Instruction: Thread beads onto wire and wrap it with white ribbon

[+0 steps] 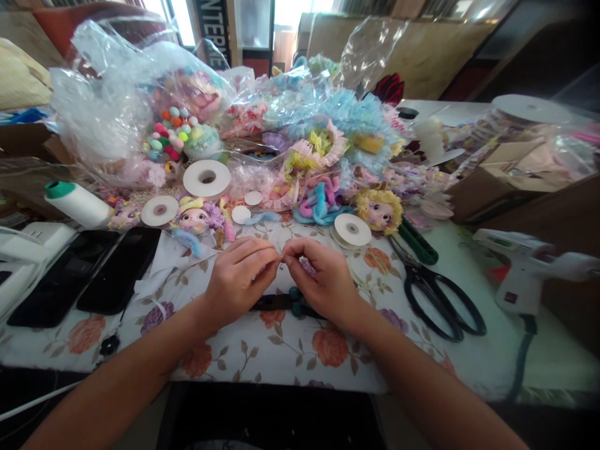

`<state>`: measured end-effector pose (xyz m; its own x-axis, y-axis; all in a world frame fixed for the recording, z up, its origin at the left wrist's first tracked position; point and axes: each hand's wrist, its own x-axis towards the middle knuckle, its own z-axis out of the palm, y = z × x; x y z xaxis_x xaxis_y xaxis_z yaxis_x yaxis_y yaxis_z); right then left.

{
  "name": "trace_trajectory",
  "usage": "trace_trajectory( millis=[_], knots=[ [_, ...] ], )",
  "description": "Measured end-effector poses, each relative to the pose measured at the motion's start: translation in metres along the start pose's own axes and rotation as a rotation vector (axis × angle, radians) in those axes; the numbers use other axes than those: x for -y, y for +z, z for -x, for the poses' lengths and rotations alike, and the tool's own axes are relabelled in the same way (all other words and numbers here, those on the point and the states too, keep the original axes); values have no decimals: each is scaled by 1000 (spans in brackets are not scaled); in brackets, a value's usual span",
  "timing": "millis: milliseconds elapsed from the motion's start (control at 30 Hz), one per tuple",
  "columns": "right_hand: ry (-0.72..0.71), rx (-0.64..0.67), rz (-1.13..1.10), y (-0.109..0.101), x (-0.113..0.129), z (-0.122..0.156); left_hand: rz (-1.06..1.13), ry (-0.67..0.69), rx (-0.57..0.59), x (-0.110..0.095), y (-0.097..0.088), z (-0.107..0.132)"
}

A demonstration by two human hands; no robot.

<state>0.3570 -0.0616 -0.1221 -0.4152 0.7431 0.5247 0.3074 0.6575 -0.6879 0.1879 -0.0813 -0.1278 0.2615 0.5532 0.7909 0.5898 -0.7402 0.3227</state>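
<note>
Both hands meet over the counter (492, 362), the left hand (246, 275) and the right hand (323, 278) each pinched closed, thumb against finger, on a tiny piece (282, 258) between them. It sits right at the fingertips, too small for me to name. Just below, a dark tool with teal parts (296, 302) lies on the flowered cloth (290, 369), partly hidden by the right hand. Near the hands are a white ribbon spool (352, 230) and a yellow-haired doll head (377, 211); black-handled scissors (438, 300) lie farther right. Beyond, a big clear plastic bag (100, 81) holds colourful pompoms (169, 134), beside a heap of blue ruffles (347, 115). On the far right, an open cardboard box (487, 181) holds plastic-wrapped stuff. At the back, a dark panel (213, 34) reads "NTERNE" as far as I can see.
</note>
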Motion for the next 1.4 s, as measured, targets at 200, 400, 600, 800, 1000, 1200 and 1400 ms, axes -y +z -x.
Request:
trace_trajectory(
  millis=[200,400,600,800,1000,1200,1400],
  knots=[
    [17,1,4,0,0,0,-43,33,-12,-1,1,2],
    [21,2,6,0,0,0,-107,85,13,-2,0,4],
    [32,12,18,0,-1,0,-111,50,15,1,1,5],
    [-23,26,60,-1,-1,-3,53,-122,-17,4,1,-1],
    [-12,-2,9,0,0,-3,105,-217,-40,1,-1,-5],
    [52,-40,-55,6,-1,-1,286,-429,-47,1,-2,-6],
    [-39,-118,87,9,-5,1,697,-841,64,7,-1,-3]
  ],
)
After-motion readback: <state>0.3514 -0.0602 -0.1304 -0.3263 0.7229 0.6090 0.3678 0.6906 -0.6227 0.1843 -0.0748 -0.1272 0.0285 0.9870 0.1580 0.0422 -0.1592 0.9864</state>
